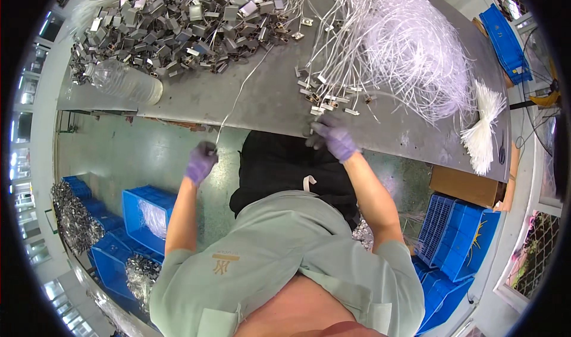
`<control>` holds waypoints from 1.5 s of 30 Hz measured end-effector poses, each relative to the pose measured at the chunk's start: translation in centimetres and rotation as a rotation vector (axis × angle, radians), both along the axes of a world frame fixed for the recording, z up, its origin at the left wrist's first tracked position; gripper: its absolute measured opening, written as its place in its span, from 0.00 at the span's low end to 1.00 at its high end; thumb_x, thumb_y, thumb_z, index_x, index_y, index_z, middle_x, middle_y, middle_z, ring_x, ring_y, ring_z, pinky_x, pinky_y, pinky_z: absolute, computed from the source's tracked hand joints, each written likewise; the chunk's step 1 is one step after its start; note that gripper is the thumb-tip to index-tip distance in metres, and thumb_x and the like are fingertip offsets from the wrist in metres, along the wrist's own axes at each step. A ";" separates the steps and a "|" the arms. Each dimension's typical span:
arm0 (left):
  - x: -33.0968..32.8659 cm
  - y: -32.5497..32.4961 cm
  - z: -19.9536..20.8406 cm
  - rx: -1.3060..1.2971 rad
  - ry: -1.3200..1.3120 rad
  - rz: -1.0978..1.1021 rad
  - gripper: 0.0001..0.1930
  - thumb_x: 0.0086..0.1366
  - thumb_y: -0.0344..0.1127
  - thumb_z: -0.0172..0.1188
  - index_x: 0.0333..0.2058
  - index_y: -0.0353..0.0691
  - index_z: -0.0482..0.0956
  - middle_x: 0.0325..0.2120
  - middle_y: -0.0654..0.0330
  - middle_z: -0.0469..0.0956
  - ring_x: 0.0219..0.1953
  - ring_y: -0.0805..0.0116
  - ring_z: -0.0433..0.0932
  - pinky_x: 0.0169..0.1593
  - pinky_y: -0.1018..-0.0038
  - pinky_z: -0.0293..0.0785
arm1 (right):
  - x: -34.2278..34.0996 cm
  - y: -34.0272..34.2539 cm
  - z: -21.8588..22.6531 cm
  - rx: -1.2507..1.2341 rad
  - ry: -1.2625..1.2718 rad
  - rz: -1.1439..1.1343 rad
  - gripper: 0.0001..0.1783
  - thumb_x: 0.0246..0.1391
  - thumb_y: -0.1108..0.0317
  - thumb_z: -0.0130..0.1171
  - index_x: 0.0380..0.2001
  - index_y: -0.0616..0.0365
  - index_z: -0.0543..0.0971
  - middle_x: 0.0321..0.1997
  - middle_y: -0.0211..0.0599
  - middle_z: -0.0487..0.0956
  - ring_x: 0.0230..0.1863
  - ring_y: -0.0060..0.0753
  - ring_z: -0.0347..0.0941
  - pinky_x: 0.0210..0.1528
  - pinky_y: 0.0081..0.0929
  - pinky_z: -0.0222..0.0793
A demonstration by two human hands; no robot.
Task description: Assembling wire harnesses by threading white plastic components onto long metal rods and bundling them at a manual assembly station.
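My left hand [203, 160], in a purple glove with dark fingertips, is closed on the end of a white wire [241, 88]. From there the wire runs up over the grey table's near edge toward a heap of small grey metal-cased parts [196, 22]. At the table edge my right hand [333, 136], gloved alike, has its fingers bent together right below a cluster of small white-and-metal connectors [324, 96]. What those fingers pinch is too small to make out. White cables lead from the connectors into a large loose bundle of white wires [410, 45].
A clear plastic bottle [128, 82] lies on its side at the table's left. Tied white strands [483, 129] rest near the right end. Blue crates [146, 200] stand on the floor at left, with more blue crates [458, 236] and a cardboard box [467, 185] at right.
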State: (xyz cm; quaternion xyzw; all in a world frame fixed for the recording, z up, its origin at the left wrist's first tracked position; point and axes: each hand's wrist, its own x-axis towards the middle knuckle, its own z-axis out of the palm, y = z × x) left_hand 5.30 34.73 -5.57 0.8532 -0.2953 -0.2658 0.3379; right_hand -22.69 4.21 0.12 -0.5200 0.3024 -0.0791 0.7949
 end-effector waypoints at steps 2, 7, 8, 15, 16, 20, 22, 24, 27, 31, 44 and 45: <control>-0.3 5.4 -2.4 0.002 0.046 0.141 0.12 0.52 0.36 0.61 0.32 0.35 0.77 0.20 0.57 0.76 0.24 0.68 0.74 0.32 0.71 0.72 | 2.5 0.3 0.0 0.032 0.032 0.038 0.19 0.57 0.63 0.52 0.45 0.68 0.71 0.35 0.44 0.78 0.27 0.31 0.78 0.23 0.20 0.72; -4.0 11.3 -2.8 0.006 -0.082 0.188 0.07 0.55 0.32 0.60 0.33 0.38 0.79 0.21 0.58 0.76 0.23 0.69 0.73 0.31 0.73 0.72 | 6.4 0.8 -0.7 0.083 0.006 -0.050 0.15 0.58 0.69 0.50 0.46 0.67 0.71 0.35 0.44 0.79 0.30 0.33 0.79 0.24 0.23 0.74; -5.3 11.0 -1.9 -0.007 -0.007 0.167 0.06 0.57 0.31 0.59 0.33 0.38 0.79 0.22 0.57 0.77 0.24 0.70 0.74 0.31 0.73 0.72 | 7.2 1.0 -0.5 0.069 -0.020 -0.121 0.12 0.59 0.69 0.49 0.43 0.65 0.72 0.35 0.43 0.79 0.30 0.34 0.79 0.24 0.25 0.73; -8.9 9.0 -1.0 0.053 0.065 -0.044 0.04 0.59 0.29 0.57 0.32 0.37 0.79 0.26 0.56 0.80 0.29 0.71 0.77 0.35 0.73 0.72 | 10.0 -0.7 -3.1 0.216 -0.184 -0.341 0.15 0.57 0.68 0.52 0.45 0.65 0.73 0.35 0.47 0.79 0.30 0.39 0.79 0.29 0.28 0.75; -8.8 8.8 -1.1 0.082 0.073 -0.034 0.04 0.59 0.29 0.58 0.31 0.37 0.79 0.26 0.56 0.80 0.29 0.71 0.77 0.35 0.73 0.72 | 10.0 -1.9 -4.7 -0.118 -0.170 -0.414 0.16 0.57 0.66 0.54 0.45 0.66 0.73 0.35 0.46 0.79 0.28 0.37 0.78 0.28 0.26 0.73; -8.5 9.8 -3.3 0.029 0.081 0.063 0.04 0.59 0.30 0.58 0.30 0.37 0.79 0.25 0.55 0.80 0.28 0.70 0.77 0.35 0.73 0.72 | 8.1 -3.7 2.7 -0.322 -0.018 -0.525 0.18 0.56 0.62 0.55 0.43 0.68 0.74 0.34 0.42 0.80 0.26 0.28 0.76 0.28 0.21 0.69; -8.0 10.0 -3.6 0.039 0.073 0.070 0.04 0.58 0.30 0.59 0.30 0.37 0.79 0.24 0.55 0.80 0.27 0.70 0.76 0.34 0.73 0.72 | 7.7 -4.4 3.3 -0.342 -0.125 -0.624 0.18 0.58 0.63 0.53 0.44 0.68 0.74 0.34 0.42 0.79 0.28 0.28 0.77 0.28 0.21 0.70; -7.6 10.4 -4.0 0.049 0.064 0.086 0.04 0.58 0.30 0.59 0.30 0.37 0.79 0.24 0.55 0.79 0.26 0.69 0.76 0.34 0.73 0.72 | 7.2 -4.1 6.7 -0.188 -0.358 -0.611 0.17 0.62 0.66 0.45 0.48 0.68 0.66 0.35 0.48 0.78 0.34 0.40 0.79 0.29 0.26 0.75; -6.8 10.7 -5.0 0.009 0.032 0.115 0.03 0.57 0.29 0.60 0.30 0.38 0.79 0.23 0.54 0.79 0.26 0.69 0.76 0.34 0.72 0.72 | 6.8 -4.6 6.8 -0.174 -0.426 -0.665 0.16 0.63 0.67 0.43 0.48 0.67 0.65 0.36 0.50 0.78 0.35 0.41 0.79 0.30 0.26 0.75; -6.5 10.3 -4.1 0.058 -0.015 0.107 0.03 0.57 0.30 0.60 0.30 0.38 0.79 0.24 0.54 0.79 0.26 0.68 0.76 0.34 0.72 0.72 | 6.7 -4.4 6.8 -0.156 -0.433 -0.703 0.15 0.63 0.67 0.43 0.47 0.67 0.66 0.36 0.50 0.78 0.35 0.41 0.79 0.31 0.26 0.75; -9.2 1.6 2.4 -0.061 0.344 0.028 0.08 0.62 0.33 0.56 0.33 0.35 0.79 0.14 0.67 0.68 0.15 0.81 0.63 0.19 0.81 0.59 | 7.4 -0.4 4.4 -0.404 0.014 -0.017 0.15 0.56 0.63 0.56 0.38 0.65 0.75 0.30 0.38 0.80 0.26 0.25 0.76 0.29 0.19 0.72; -9.4 0.7 3.0 -0.077 0.391 -0.015 0.08 0.62 0.33 0.55 0.34 0.34 0.78 0.14 0.67 0.68 0.15 0.81 0.63 0.19 0.81 0.59 | 7.3 -0.6 4.1 -0.441 -0.005 0.083 0.16 0.54 0.61 0.58 0.36 0.65 0.76 0.28 0.38 0.80 0.25 0.26 0.77 0.27 0.20 0.73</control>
